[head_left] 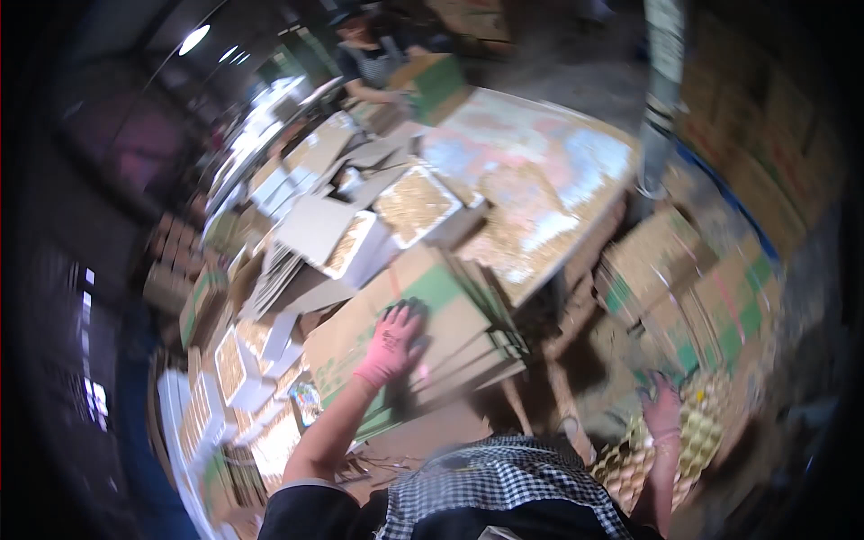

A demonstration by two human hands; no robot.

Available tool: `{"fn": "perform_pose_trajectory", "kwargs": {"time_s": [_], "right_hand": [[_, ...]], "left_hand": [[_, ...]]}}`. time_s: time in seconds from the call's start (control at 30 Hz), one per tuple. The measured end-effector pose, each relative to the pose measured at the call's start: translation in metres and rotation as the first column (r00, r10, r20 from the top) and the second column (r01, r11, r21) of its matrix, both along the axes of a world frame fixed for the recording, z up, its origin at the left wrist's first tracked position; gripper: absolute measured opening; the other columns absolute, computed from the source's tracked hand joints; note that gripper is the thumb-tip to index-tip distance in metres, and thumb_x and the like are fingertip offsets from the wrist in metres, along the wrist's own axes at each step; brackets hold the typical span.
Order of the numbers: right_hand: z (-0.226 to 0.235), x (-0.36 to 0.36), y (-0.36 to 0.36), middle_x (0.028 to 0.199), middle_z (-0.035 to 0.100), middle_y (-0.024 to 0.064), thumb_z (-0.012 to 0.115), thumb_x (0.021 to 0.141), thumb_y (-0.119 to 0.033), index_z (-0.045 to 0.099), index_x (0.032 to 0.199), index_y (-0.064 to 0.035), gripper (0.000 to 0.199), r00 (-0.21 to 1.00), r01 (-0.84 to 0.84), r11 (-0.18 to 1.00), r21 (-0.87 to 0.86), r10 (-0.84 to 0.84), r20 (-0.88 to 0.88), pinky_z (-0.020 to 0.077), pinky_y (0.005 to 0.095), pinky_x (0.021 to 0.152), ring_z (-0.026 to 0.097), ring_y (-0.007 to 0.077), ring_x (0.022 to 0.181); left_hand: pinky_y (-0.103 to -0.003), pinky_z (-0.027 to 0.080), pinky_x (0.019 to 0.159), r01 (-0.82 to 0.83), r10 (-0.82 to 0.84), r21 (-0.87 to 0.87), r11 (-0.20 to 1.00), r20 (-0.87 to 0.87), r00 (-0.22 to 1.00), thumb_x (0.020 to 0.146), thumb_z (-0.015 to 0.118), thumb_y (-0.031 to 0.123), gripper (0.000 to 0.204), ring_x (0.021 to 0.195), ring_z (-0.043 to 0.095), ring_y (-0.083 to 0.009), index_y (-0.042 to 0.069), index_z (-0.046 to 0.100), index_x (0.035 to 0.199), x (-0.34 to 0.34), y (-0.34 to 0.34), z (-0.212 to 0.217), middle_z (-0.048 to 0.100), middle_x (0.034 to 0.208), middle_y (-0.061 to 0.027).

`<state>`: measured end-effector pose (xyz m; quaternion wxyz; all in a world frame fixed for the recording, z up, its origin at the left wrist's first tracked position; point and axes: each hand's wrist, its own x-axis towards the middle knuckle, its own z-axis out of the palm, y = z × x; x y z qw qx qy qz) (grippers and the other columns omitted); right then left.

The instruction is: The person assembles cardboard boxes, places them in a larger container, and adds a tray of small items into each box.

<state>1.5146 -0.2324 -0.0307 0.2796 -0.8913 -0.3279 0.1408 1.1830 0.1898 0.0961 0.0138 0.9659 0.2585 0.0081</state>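
Observation:
My left hand (391,342), in a pink glove with a dark palm and fingertips, lies on a stack of flattened cardboard boxes (441,297). Its fingers are stretched out over the top sheet, which is brown with green bands. Low on the right, my right hand (663,407), in a matching glove, reaches down with its fingers apart. It is nearest to a honeycomb-patterned tray (702,432) and some bundled flat cardboard (711,315). I see nothing held in it, though blur hides whether its fingertips touch anything.
White boxes filled with small tan pieces (416,205) stand beyond the stack, among loose cardboard sheets (315,229). A table (540,171) strewn with tan bits extends to the far right. Behind it, a person (373,63) handles a carton (436,85). A grey post (661,90) rises beside the table.

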Motion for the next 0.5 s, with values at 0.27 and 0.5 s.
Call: {"fn": "perform_pose_trajectory", "kwargs": {"time_s": [0.27,0.5], "right_hand": [[0.072,-0.144,0.359,0.139,0.045,0.0263,0.061,0.091,-0.036,0.038,0.14,0.0008,0.066,0.853,-0.47,0.836,0.283,0.512,-0.097,0.0347,0.0418,0.109,0.045,0.04,0.128],[0.095,-0.133,0.341,0.124,0.056,0.0182,0.07,0.087,-0.026,0.049,0.125,0.0047,0.054,0.665,-0.463,0.733,0.499,0.659,-0.352,0.0393,0.0343,0.102,0.052,0.0254,0.118]], "left_hand": [[-0.044,0.039,0.101,-0.743,0.961,-0.626,0.236,0.264,0.083,0.091,0.06,0.042,0.065,0.12,0.049,-0.0389,-0.005,0.041,0.132,-0.282,-0.001,-0.09,0.052,0.124,-0.0292],[-0.034,0.046,0.093,-0.574,0.814,-0.685,0.448,0.578,-0.054,0.086,0.063,0.015,0.051,0.106,0.058,-0.023,-0.002,0.047,0.132,-0.246,-0.06,0.019,0.06,0.117,-0.0141]]}}
